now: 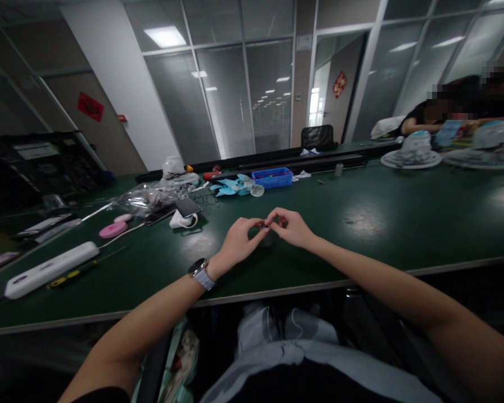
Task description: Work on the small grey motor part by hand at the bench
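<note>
My left hand, with a watch on its wrist, is closed in a pinch over the green table. Facing it, my right hand is also closed, thumb and fingertips pressed together. The fingertips of both hands meet around a small part, dark and partly shiny. Below the fingers a dim greyish shape shows, perhaps belonging to that part. Fingers and blur hide most of it, so its kind cannot be made out.
A white power strip and a yellow-handled screwdriver lie at left. Farther back are plastic bags, light-blue fan blades, a blue tray and a small grey cylinder. Fan parts stand at right, near other people.
</note>
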A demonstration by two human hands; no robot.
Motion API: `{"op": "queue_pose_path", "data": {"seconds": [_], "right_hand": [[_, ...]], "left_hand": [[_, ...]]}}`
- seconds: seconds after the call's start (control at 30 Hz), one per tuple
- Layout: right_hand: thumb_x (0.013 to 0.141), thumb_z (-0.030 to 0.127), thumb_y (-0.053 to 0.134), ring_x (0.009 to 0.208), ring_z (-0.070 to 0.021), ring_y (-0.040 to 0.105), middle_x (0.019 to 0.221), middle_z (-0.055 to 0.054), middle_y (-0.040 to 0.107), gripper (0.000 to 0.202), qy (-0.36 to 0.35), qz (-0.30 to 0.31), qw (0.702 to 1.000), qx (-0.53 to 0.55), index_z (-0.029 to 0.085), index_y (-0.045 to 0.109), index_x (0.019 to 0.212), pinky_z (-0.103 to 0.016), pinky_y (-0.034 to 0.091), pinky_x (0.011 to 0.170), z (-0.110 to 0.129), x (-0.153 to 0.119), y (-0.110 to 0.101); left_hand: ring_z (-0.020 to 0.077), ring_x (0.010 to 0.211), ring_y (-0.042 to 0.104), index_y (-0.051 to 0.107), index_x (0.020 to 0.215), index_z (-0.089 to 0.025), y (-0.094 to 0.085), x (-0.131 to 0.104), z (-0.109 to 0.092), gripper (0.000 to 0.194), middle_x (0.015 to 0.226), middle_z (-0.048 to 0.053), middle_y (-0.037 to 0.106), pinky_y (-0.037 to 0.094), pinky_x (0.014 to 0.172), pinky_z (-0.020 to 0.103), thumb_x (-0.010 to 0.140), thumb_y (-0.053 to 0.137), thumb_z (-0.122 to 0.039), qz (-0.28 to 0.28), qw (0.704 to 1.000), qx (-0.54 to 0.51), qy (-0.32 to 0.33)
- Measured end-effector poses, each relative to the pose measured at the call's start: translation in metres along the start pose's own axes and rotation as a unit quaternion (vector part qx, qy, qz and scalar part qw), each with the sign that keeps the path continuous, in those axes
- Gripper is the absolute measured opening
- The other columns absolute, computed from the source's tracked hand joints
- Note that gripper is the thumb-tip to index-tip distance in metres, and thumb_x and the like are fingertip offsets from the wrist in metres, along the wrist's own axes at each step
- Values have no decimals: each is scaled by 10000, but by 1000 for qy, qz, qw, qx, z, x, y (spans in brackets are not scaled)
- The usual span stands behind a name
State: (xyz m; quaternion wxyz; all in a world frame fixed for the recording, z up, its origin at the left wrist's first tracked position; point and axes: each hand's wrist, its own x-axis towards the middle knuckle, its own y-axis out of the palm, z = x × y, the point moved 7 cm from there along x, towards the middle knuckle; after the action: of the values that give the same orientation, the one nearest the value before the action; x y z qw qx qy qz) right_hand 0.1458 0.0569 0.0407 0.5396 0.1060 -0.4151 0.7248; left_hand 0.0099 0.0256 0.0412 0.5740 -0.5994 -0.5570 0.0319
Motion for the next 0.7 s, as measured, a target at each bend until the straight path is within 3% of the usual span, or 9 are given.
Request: {"op": "queue_pose_path", "data": {"seconds": [0.2, 0.37, 0.47, 0.7], "right_hand": [[728, 92, 538, 546, -79, 503, 901, -19, 617, 197, 27, -24, 999, 10, 165, 596, 901, -239, 414, 544, -5, 1, -6], [680, 114, 645, 814, -147, 595, 1037, -42, 604, 465, 4, 94, 995, 32, 181, 515, 1122, -296, 485, 738, -6, -5, 14], [694, 203, 717, 986, -191, 603, 1129, -65, 596, 531, -17, 116, 993, 26, 196, 485, 1172, -342, 485, 848, -5, -8, 21], [736, 256, 726, 888, -183, 670, 975, -37, 664, 568, -5, 135, 989, 62, 197, 433, 1219, -342, 514, 816, -7, -9, 24]], "left_hand": [[197, 919, 616, 684, 1043, -227, -2, 2, -1, 233, 994, 17, 721, 464, 816, 332, 906, 567, -375, -5, 1000, -8, -6], [198, 918, 626, 706, 1008, -244, -1, 3, 4, 226, 991, 10, 732, 463, 816, 327, 883, 591, -394, -10, 999, -30, -30], [197, 919, 622, 717, 978, -252, 0, 3, 10, 216, 984, 4, 731, 466, 794, 313, 862, 616, -402, -12, 997, -56, -49], [196, 897, 607, 728, 911, -235, -2, 4, 16, 187, 925, 20, 715, 456, 754, 296, 839, 642, -385, -16, 995, -77, -62]]}}
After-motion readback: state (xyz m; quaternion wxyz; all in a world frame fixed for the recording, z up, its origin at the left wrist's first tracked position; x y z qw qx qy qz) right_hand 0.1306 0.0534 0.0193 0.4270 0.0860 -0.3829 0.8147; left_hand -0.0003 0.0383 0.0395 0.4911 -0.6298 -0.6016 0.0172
